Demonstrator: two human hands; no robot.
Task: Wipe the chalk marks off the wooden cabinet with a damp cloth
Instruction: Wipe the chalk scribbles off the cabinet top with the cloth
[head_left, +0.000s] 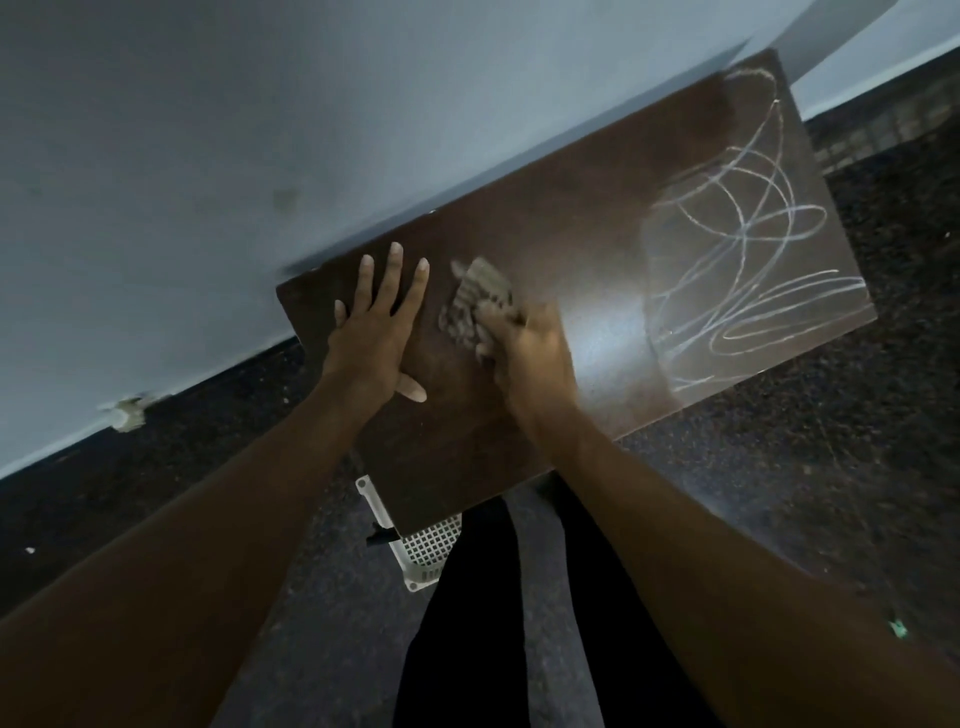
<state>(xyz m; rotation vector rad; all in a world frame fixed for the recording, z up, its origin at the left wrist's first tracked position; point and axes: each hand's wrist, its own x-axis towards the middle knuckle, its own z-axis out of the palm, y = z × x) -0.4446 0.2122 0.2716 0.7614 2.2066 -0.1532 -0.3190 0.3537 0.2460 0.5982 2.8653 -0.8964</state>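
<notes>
The dark wooden cabinet (582, 228) stands against a pale wall, its top seen from above. White chalk marks (748, 270) loop over its right part; the left and middle part is plain brown with a wet sheen. My left hand (374, 332) rests flat on the top near the left end, fingers straight and spread. Just right of it, my right hand (524, 348) grips a bunched striped cloth (478, 306) and presses it on the wood. The cloth and that hand are blurred.
A white perforated plastic basket (426, 545) sticks out from under the cabinet's front left corner. My dark-trousered legs (488, 623) stand on the dark speckled floor (779, 467) in front. The pale wall (208, 156) runs behind.
</notes>
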